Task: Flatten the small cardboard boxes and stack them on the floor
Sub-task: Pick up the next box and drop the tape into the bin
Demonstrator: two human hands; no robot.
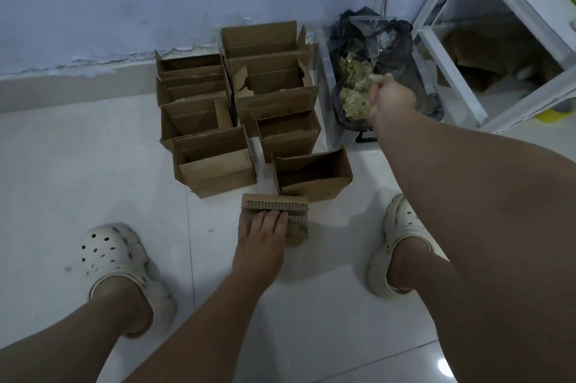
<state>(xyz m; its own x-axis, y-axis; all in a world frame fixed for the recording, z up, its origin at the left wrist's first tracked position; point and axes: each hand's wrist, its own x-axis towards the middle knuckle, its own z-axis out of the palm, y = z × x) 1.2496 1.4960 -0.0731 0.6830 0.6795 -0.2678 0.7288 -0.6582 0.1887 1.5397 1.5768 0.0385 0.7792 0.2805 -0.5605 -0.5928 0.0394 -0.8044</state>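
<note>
A stack of flattened brown cardboard (296, 216) lies on the white tiled floor between my feet. My left hand (263, 234) rests on it with fingers straight, pressing down. Behind it stand several open small cardboard boxes (218, 164) in two rows reaching back to the wall; the nearest one (314, 177) sits just beyond the flat stack. My right hand (389, 97) is stretched out to the right over a black bin bag (399, 49) and grips a clear crumpled plastic wrap with yellowish scraps (355, 99).
The black bag lines a clear bin (327, 108) right of the boxes. A white metal shelf frame (461, 77) stands at the right. A blue wall (124, 8) runs behind the boxes. My feet wear white clogs (118, 258) either side of the stack.
</note>
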